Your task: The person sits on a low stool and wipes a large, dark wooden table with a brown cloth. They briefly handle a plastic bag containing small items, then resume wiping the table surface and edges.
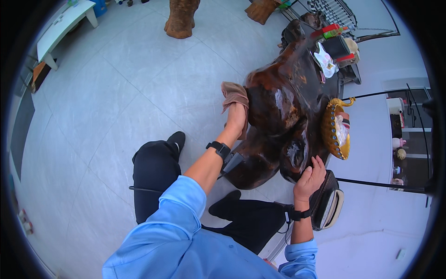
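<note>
A brown cloth [235, 93] is draped around my left hand [237, 117], which presses it against the side of a glossy dark-brown root-wood table [271, 101]; the fingers are hidden by the cloth. Lower right, my right hand [310, 177] holds nothing, its fingers slightly apart and bent at the rounded edge of the same wood. Just beyond it, a gold boat-shaped dish [331, 129] with blue studs and wrapped items inside stands on the table's edge.
A white fox-shaped mask [325, 61], red and green packets and a dark box [335, 47] lie farther along the table. Beside my right forearm is a black-and-cream case [327, 209]. Wooden stump stools [181, 19] and a white bench [64, 28] stand on the tiled floor.
</note>
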`<control>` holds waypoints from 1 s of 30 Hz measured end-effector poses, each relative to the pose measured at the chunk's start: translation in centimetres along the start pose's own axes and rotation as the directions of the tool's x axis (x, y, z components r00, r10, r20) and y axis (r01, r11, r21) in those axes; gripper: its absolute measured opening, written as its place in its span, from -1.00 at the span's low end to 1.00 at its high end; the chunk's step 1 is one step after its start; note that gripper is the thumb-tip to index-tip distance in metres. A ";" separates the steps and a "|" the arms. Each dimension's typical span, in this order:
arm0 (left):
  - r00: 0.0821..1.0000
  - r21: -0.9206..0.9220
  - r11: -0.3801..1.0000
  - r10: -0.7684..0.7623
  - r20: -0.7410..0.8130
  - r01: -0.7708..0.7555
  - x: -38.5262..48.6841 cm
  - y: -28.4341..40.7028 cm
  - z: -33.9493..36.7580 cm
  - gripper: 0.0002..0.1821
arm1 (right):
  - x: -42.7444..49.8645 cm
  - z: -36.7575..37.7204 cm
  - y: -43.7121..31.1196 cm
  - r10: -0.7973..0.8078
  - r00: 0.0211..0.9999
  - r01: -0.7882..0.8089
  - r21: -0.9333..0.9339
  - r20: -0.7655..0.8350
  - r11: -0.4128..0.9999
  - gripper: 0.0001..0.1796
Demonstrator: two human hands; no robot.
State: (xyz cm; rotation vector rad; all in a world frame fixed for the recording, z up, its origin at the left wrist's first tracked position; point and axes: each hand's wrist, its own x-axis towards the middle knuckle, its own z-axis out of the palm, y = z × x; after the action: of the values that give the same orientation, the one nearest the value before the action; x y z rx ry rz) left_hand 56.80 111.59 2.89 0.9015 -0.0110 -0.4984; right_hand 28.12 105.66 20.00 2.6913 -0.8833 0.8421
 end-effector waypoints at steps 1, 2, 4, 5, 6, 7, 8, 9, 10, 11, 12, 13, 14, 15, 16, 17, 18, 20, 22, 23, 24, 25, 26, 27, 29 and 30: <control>0.996 0.076 0.993 0.085 0.029 -0.087 -0.4 1.0 0.4 -0.35 | 0.0 0.0 0.0 0.007 1.000 -0.007 0.007 0.006 1.000 -0.55; 0.984 0.149 0.973 0.167 0.067 -0.175 -0.8 2.0 0.7 -0.39 | 0.0 0.0 0.0 0.012 1.000 -0.012 0.018 0.005 1.000 -0.55; 0.937 0.319 0.881 0.335 0.104 -0.350 -1.8 3.8 1.6 -0.58 | 0.0 0.0 0.0 0.011 1.000 -0.011 0.029 0.002 1.000 -0.55; 0.919 0.394 0.831 0.361 0.156 -0.393 -2.1 4.7 2.0 -0.58 | 0.1 0.0 0.0 0.007 1.000 -0.007 0.026 0.001 1.000 -0.56; 0.902 0.463 0.774 0.375 0.213 -0.431 -2.1 5.8 2.2 -0.59 | 0.1 -0.1 0.0 0.001 1.000 -0.001 0.026 -0.001 1.000 -0.56; 0.899 0.534 0.724 0.348 0.265 -0.438 -2.1 6.8 2.7 -0.60 | 0.0 -0.1 0.0 -0.002 1.000 0.002 0.011 0.001 1.000 -0.57; 0.818 0.533 0.623 0.475 0.323 -0.572 -2.0 7.8 3.2 -0.60 | 0.1 0.0 0.1 -0.009 1.000 0.009 0.014 -0.009 1.000 -0.58; 0.752 0.541 0.531 0.540 0.377 -0.652 -1.5 8.8 4.0 -0.61 | 0.1 0.0 0.1 -0.015 1.000 0.015 0.018 -0.016 1.000 -0.59; 0.666 0.490 0.457 0.582 0.467 -0.742 -1.1 10.0 4.5 -0.67 | 0.1 0.0 0.1 -0.013 1.000 0.014 0.017 -0.022 1.000 -0.59; 0.581 0.434 0.389 0.599 0.551 -0.813 -0.4 11.1 5.2 -0.69 | 0.1 0.1 0.2 -0.016 0.999 0.016 0.021 -0.032 1.000 -0.60; 0.576 0.457 0.356 0.587 0.569 -0.815 0.2 12.0 6.4 -0.57 | 0.0 0.2 0.2 -0.001 0.999 0.002 0.028 -0.033 1.000 -0.61; 0.568 0.479 0.318 0.577 0.587 -0.818 0.9 12.9 7.6 -0.44 | 0.0 0.2 0.2 -0.007 0.999 0.008 0.026 -0.043 1.000 -0.62; 0.557 0.498 0.275 0.568 0.605 -0.822 1.3 13.5 8.5 -0.29 | 0.0 0.3 0.2 -0.008 0.999 0.010 0.023 -0.048 1.000 -0.62; 0.556 0.474 0.295 0.523 0.646 -0.829 1.5 13.9 9.1 -0.41 | 0.0 0.3 0.2 -0.009 0.999 0.010 0.023 -0.053 1.000 -0.62; 0.680 0.594 0.333 0.324 0.657 -0.732 2.5 14.4 9.6 -0.47 | 0.0 0.4 0.2 -0.003 0.998 0.005 0.023 -0.058 1.000 -0.63; 0.772 0.708 0.335 0.110 0.626 -0.621 3.7 14.7 9.8 -0.52 | 0.0 0.4 0.3 -0.010 0.998 0.012 0.026 -0.070 1.000 -0.63; 0.707 0.559 0.512 0.143 0.693 -0.652 5.3 15.1 10.0 -0.55 | 0.0 0.4 0.3 -0.009 0.998 0.010 0.025 -0.069 1.000 -0.64; 0.675 0.420 0.706 0.111 0.729 -0.570 8.0 15.0 9.9 -0.59 | 0.0 0.5 0.4 0.010 0.998 -0.008 0.028 -0.055 1.000 -0.64; 0.734 0.483 0.739 0.024 0.678 -0.470 9.5 13.8 8.6 -0.61 | -0.1 0.8 0.5 0.001 0.996 0.003 0.043 -0.089 0.999 -0.65; 0.759 0.493 0.753 0.013 0.651 -0.436 9.9 13.3 8.1 -0.62 | -0.1 1.0 0.6 0.007 0.994 0.000 0.059 -0.110 0.998 -0.65; 0.789 0.494 0.774 0.012 0.615 -0.397 10.1 12.7 7.3 -0.63 | -0.1 1.2 0.7 -0.003 0.989 0.011 0.051 -0.147 0.999 -0.66; 0.818 0.488 0.795 0.017 0.574 -0.359 10.0 12.2 6.6 -0.63 | -0.2 1.3 0.8 0.007 0.989 0.002 0.061 -0.150 0.998 -0.66; 0.849 0.475 0.820 0.025 0.527 -0.319 9.5 11.6 5.9 -0.64 | -0.3 1.4 1.0 0.024 0.990 -0.013 0.077 -0.142 0.997 -0.66; 0.882 0.449 0.847 0.047 0.468 -0.284 8.8 10.9 5.1 -0.65 | -0.4 1.5 1.1 0.040 0.991 -0.028 0.093 -0.129 0.995 -0.66; 0.941 0.348 0.912 0.100 0.323 -0.216 6.8 8.9 3.6 -0.66 | -0.5 1.8 1.3 0.031 0.987 -0.017 0.085 -0.158 0.996 -0.66; 0.941 0.253 0.924 0.222 0.256 -0.286 5.5 7.6 2.8 -0.69 | -0.6 2.0 1.5 0.032 0.986 -0.019 0.085 -0.163 0.996 -0.66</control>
State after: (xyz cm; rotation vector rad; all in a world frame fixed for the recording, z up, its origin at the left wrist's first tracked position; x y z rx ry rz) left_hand 64.18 111.07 9.31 1.1063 -0.4120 -0.3546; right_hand 27.80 104.10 18.08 2.6371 -0.8648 1.1115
